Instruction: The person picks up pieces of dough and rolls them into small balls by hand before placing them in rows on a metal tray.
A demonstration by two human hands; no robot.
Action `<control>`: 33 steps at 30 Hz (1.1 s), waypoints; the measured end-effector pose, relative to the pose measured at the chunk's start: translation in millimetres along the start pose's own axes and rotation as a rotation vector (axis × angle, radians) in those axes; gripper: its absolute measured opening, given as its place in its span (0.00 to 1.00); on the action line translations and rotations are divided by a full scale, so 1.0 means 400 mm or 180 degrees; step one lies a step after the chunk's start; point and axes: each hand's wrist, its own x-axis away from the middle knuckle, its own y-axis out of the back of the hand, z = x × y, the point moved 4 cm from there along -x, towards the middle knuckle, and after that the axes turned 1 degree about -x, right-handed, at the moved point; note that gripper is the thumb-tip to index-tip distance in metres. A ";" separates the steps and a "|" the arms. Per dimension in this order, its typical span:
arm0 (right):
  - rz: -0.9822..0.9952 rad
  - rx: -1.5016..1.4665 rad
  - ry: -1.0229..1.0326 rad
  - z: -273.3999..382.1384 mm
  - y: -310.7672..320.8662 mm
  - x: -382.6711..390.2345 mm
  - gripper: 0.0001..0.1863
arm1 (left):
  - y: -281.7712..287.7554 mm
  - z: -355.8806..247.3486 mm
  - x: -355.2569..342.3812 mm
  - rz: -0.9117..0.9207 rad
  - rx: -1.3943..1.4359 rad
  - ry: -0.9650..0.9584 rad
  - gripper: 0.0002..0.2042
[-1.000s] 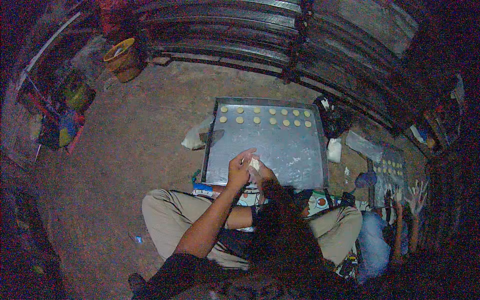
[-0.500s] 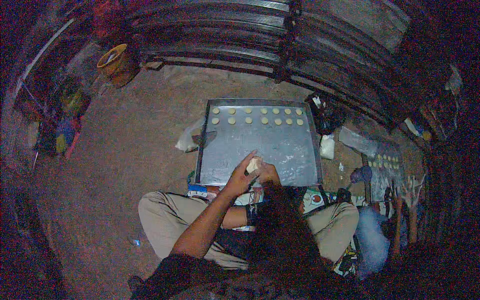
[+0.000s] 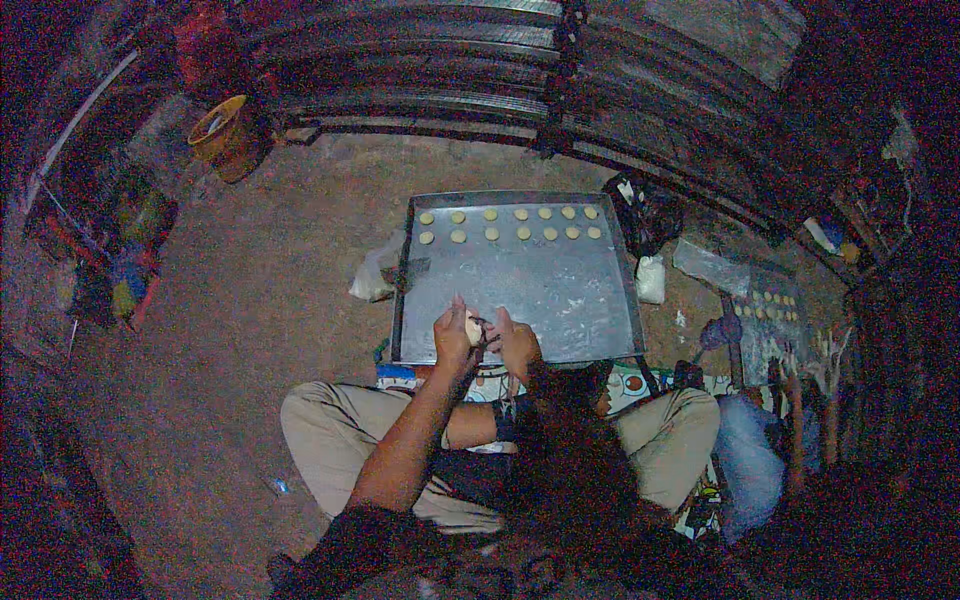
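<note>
The metal tray [image 3: 510, 275] is showing a smooth sheen with powdery smears [image 3: 575, 308]; the dough [image 3: 473, 330] is looking matt. The black bag [image 3: 655, 225] is glinting like glossy plastic, the trousers [image 3: 335, 430] are showing matt cloth, the floor [image 3: 250, 300] is looking rough.

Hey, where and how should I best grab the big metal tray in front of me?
Likely the tray by its left wall and right wall together, coming from outside: both stand up as raised rims. Keep it level, since small dough rounds lie along its far side; a white bag sits close by the right wall.
</note>
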 end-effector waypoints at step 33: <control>-0.1665 -0.0080 0.0547 -0.037 0.155 -0.179 0.33 | -0.218 0.156 0.003 0.1753 -0.0018 0.0793 0.46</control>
